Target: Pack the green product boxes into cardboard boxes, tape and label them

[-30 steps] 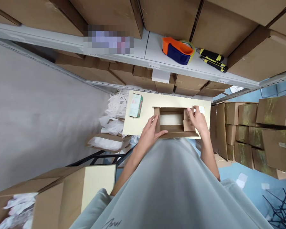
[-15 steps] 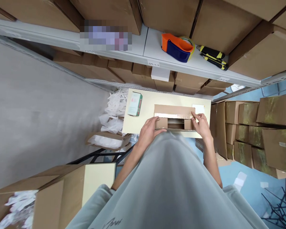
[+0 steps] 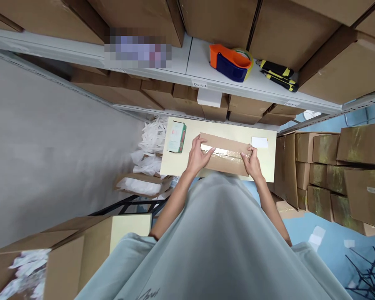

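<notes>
A brown cardboard box [image 3: 228, 163] lies slightly tilted on the pale yellow table [image 3: 187, 129], its top flaps folded down and shiny tape along the middle. My left hand [image 3: 197, 157] grips the box's left end, thumb on top and fingers over the far edge. At the right end, my right hand [image 3: 252, 163] holds the box the same way. A small green and white box [image 3: 176, 136] stands at the table's left. White paper [image 3: 259, 142] lies near the right end.
Above the table, a shelf [image 3: 200, 52] bears an orange and blue tape dispenser [image 3: 229, 62], yellow-black cutters [image 3: 278, 75] and cartons. Stacked cartons [image 3: 318, 175] stand at the right. White packing scraps [image 3: 153, 137] lie to the left. An open carton [image 3: 65, 262] is at lower left.
The long flaps of the brown box have closed over its opening. Both hands have moved inward onto its top, and the box has turned slightly.
</notes>
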A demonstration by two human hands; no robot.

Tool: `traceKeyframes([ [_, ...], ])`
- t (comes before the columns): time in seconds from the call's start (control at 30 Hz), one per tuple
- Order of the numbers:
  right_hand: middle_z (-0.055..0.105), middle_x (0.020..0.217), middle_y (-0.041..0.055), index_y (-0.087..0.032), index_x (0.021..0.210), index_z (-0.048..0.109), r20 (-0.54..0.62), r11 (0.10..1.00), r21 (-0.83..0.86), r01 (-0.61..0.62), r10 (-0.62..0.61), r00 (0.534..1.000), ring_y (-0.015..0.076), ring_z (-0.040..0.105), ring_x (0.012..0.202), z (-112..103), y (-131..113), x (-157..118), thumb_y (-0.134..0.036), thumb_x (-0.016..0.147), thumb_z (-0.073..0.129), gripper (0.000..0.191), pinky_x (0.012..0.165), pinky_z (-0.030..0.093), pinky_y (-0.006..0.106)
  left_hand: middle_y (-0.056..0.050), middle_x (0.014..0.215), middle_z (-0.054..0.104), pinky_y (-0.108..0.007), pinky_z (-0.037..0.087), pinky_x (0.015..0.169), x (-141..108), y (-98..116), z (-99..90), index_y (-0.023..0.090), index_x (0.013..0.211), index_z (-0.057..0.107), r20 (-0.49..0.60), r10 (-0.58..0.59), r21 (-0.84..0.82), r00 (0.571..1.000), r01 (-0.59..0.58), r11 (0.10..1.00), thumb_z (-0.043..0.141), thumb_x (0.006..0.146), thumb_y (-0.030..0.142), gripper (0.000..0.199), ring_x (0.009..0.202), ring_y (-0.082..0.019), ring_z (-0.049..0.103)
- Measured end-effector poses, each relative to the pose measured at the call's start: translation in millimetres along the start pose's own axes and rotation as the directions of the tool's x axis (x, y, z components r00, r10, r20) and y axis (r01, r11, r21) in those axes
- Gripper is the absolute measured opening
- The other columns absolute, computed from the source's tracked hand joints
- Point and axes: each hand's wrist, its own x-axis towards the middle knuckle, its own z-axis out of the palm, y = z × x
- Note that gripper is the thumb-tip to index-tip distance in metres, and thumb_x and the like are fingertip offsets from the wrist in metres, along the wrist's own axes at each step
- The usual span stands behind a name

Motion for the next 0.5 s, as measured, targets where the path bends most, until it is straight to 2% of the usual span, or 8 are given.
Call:
traceKeyframes([
  [0.07, 0.061, 0.157, 0.0219, -0.027, 0.132, 0.046, -0.003, 1.000, 0.023, -0.009, 0.009, 1.000, 0.0302, 0.070, 0.123, 9, -5, 6, -0.069, 0.109, 0.046, 0.047, 0.104, 0.054, 0.042, -0.019, 0.184, 0.035, -0.050, 0.038, 0.138, 8, -7, 2.7, 0.021, 0.173, 0.038, 0.015, -0.016, -0.065, 1.000, 0.017, 0.998, 0.070, 0.103, 0.054, 0.084, 0.173, -0.035, 0.035],
  [0.13, 0.062, 0.154, 0.0205, -0.028, 0.132, 0.046, -0.004, 0.998, 0.038, -0.042, 0.042, 0.999, 0.0289, 0.071, 0.119, 12, -6, 12, -0.067, 0.109, 0.044, 0.046, 0.104, 0.054, 0.042, -0.018, 0.189, 0.026, -0.048, 0.033, 0.140, 11, -15, 2.2, 0.022, 0.181, 0.020, 0.069, -0.014, -0.113, 0.997, 0.022, 0.993, 0.064, 0.106, 0.059, 0.095, 0.174, -0.033, 0.032],
  [0.23, 0.068, 0.144, 0.0176, -0.028, 0.135, 0.045, 0.013, 0.996, 0.057, -0.076, 0.075, 0.997, 0.0276, 0.073, 0.112, 8, 5, 17, -0.068, 0.108, 0.045, 0.048, 0.103, 0.055, 0.043, -0.016, 0.190, 0.025, -0.047, 0.028, 0.142, 9, -21, 3.1, 0.022, 0.183, 0.017, 0.131, 0.005, -0.133, 0.991, 0.013, 0.991, 0.055, 0.109, 0.066, 0.094, 0.176, -0.032, 0.028],
  [0.3, 0.069, 0.142, 0.0178, -0.027, 0.137, 0.045, 0.026, 0.992, 0.078, -0.098, 0.097, 0.995, 0.0286, 0.074, 0.114, 7, 21, 14, -0.072, 0.106, 0.046, 0.055, 0.106, 0.056, 0.044, -0.016, 0.190, 0.025, -0.047, 0.026, 0.143, 5, -21, 10.7, 0.021, 0.184, 0.018, 0.170, 0.036, -0.140, 0.985, -0.012, 0.990, 0.051, 0.110, 0.070, 0.094, 0.177, -0.031, 0.025],
  [0.4, 0.060, 0.159, 0.0238, -0.025, 0.137, 0.044, -0.010, 0.980, 0.147, -0.134, 0.137, 0.991, 0.0311, 0.066, 0.141, 15, 46, 0, -0.079, 0.103, 0.043, 0.063, 0.120, 0.050, 0.049, -0.016, 0.190, 0.025, -0.050, 0.025, 0.144, -4, -25, 31.3, 0.020, 0.184, 0.018, 0.223, 0.081, -0.151, 0.972, -0.048, 0.987, 0.048, 0.110, 0.071, 0.095, 0.177, -0.031, 0.024],
  [0.5, 0.044, 0.175, 0.0265, -0.023, 0.144, 0.043, -0.055, 0.978, 0.184, -0.099, 0.110, 0.992, 0.0286, 0.044, 0.165, 37, 57, -17, -0.075, 0.104, 0.047, 0.067, 0.134, 0.036, 0.050, -0.018, 0.189, 0.026, -0.052, 0.026, 0.144, -14, -42, 48.1, 0.018, 0.184, 0.016, 0.210, 0.025, -0.151, 0.977, 0.007, 0.989, 0.043, 0.111, 0.071, 0.094, 0.177, -0.032, 0.026],
])
